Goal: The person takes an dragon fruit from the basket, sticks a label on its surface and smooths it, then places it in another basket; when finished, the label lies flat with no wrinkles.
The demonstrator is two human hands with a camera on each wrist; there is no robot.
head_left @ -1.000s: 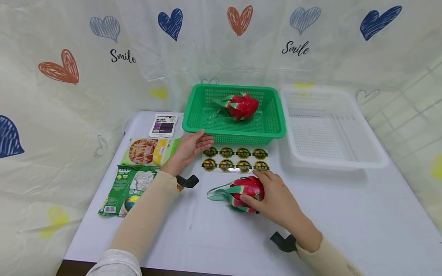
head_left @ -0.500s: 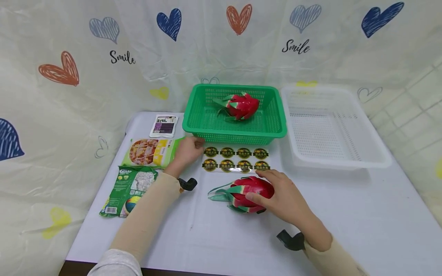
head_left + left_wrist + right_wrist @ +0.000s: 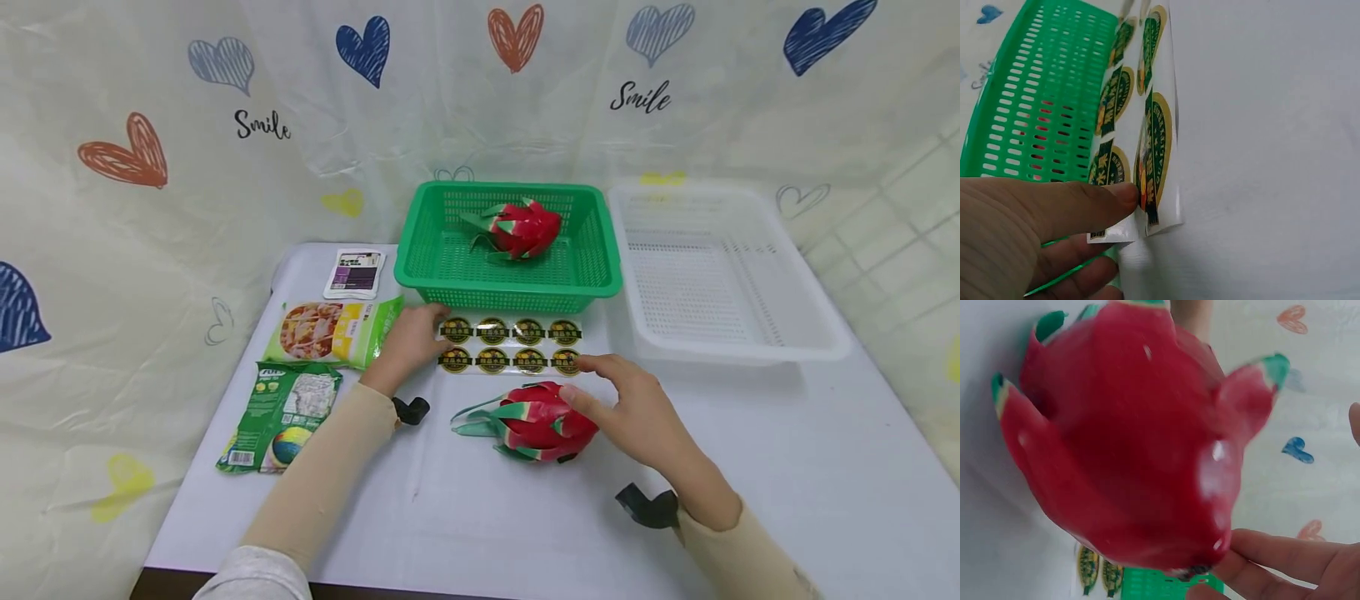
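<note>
My left hand (image 3: 408, 343) pinches the left end of a sheet of round gold-and-black stickers (image 3: 512, 347). In the left wrist view the thumb (image 3: 1085, 203) lies over the sheet (image 3: 1161, 150), with fingers beneath, and the sheet bends lengthwise. A red dragon fruit (image 3: 546, 423) with green leaf tips lies in front of the stickers, leaves pointing left. My right hand (image 3: 641, 410) is at the fruit's right side, its fingers spread and extended, one fingertip near the sheet's right corner. The right wrist view shows the fruit (image 3: 1135, 437) large and close, beside the fingers (image 3: 1285, 550).
A green basket (image 3: 517, 296) behind the stickers holds another dragon fruit (image 3: 528, 229). On its right stands a white basket (image 3: 738, 348). Left of my left hand lie a yellow-green food packet (image 3: 315, 332), a green packet (image 3: 288, 417) and a small white-and-purple packet (image 3: 356, 273).
My left hand has gone from straight fingers by the green basket to pinching the sticker sheet's left end. My right hand has let go of the dragon fruit and shifted right and slightly back.
</note>
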